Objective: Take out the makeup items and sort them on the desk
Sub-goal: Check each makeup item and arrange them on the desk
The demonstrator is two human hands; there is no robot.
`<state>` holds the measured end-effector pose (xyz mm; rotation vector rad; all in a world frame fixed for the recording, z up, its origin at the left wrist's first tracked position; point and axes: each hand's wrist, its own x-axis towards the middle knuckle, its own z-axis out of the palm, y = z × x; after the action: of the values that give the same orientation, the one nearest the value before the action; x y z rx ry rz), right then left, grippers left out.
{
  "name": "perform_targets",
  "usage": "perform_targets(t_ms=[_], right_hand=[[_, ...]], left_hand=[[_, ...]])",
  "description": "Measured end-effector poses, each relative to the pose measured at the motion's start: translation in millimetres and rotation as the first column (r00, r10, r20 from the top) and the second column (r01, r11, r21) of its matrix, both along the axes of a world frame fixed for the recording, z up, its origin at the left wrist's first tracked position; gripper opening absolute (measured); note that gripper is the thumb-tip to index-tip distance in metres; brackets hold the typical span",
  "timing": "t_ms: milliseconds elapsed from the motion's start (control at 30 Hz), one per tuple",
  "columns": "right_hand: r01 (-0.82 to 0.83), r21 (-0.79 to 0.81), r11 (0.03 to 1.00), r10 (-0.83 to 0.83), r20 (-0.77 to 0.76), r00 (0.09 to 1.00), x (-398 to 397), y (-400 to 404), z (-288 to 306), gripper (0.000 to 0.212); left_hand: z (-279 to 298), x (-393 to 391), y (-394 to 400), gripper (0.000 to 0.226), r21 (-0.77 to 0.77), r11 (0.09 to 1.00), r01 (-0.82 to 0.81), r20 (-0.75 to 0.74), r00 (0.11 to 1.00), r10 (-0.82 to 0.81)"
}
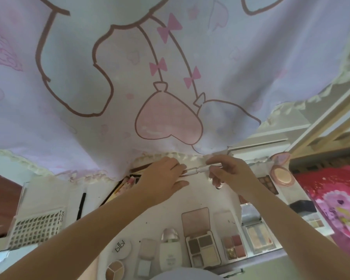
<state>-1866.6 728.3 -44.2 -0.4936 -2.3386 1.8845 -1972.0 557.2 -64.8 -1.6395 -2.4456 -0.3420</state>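
Observation:
A slim white and silver makeup pen (200,169) is held level at the back of the white desk (200,197), just under the curtain's hem. My left hand (163,177) pinches its left end and my right hand (228,174) grips its right end. Several open palettes lie in a row near the front edge: a brown eyeshadow palette (202,247), a pink blush palette (233,246) and a pale highlighter palette (257,237). A white bottle (169,253), a round white compact (122,248) and a round brown palette (114,269) lie left of them.
A large pink cartoon curtain (160,67) hangs over the desk's back. A box of makeup items (125,184) sits under its hem. A false-lash tray (36,227) and a black pencil (81,205) lie at left. A pink round compact (281,174) stands at right.

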Motion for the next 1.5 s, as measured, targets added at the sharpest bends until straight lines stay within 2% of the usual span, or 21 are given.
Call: perform_targets(t_ms=[67, 133, 167, 233, 333, 467, 567, 733, 833, 1267, 1500], right_hand=[[0.081, 0.04, 0.996, -0.082, 0.027, 0.996, 7.2, 11.7, -3.1, 0.027], [0.1, 0.284, 0.954, -0.119, 0.048, 0.992, 12.9, 24.2, -9.2, 0.017], [0.068, 0.454, 0.888, -0.108, 0.062, 0.992, 15.2, 29.5, -11.8, 0.01], [-0.012, 0.677, 0.736, -0.078, 0.103, 0.992, 19.7, 37.1, -19.4, 0.019], [-0.122, 0.763, 0.635, -0.112, 0.247, 0.962, 25.5, 44.4, -39.9, 0.021], [-0.174, 0.755, 0.633, -0.131, 0.326, 0.936, 23.5, 45.8, -60.3, 0.031], [-0.27, 0.762, 0.589, -0.106, 0.404, 0.909, 13.6, 43.4, -69.1, 0.025], [-0.359, 0.773, 0.523, -0.092, 0.469, 0.878, -11.0, 35.4, -72.2, 0.028], [-0.347, 0.755, 0.556, -0.094, 0.472, 0.876, -21.5, 34.9, -73.8, 0.031], [-0.403, 0.732, 0.549, -0.102, 0.538, 0.837, -31.6, 39.8, -85.7, 0.032], [-0.439, 0.749, 0.496, -0.126, 0.562, 0.817, -28.3, 34.3, -90.5, 0.032]], left_hand=[[-7.5, 2.5, 7.2, 0.047, -0.079, 0.993, -0.084, 0.158, 0.983, 0.096], [-20.6, 3.2, 9.9, 0.055, -0.224, 0.964, -0.144, 0.257, 0.945, 0.201], [-27.2, 3.9, 10.0, 0.057, -0.278, 0.948, -0.157, 0.262, 0.937, 0.232], [-42.4, 5.4, 8.3, 0.053, -0.387, 0.91, -0.149, 0.264, 0.927, 0.265], [-62.3, 9.4, 5.2, 0.049, -0.543, 0.831, -0.121, 0.292, 0.901, 0.322], [-82.7, 8.0, -1.9, 0.05, -0.636, 0.767, -0.086, 0.347, 0.855, 0.384], [-92.6, 5.7, -7.3, 0.051, -0.668, 0.736, -0.109, 0.345, 0.831, 0.437], [-106.4, 1.2, -15.8, 0.054, -0.724, 0.679, -0.125, 0.326, 0.805, 0.496], [-113.6, 2.4, -22.8, 0.054, -0.754, 0.648, -0.112, 0.342, 0.775, 0.531], [-119.8, 2.1, -33.4, 0.055, -0.746, 0.661, -0.087, 0.351, 0.792, 0.5], [-120.4, -1.7, -37.7, 0.054, -0.735, 0.674, -0.07, 0.37, 0.792, 0.486]])
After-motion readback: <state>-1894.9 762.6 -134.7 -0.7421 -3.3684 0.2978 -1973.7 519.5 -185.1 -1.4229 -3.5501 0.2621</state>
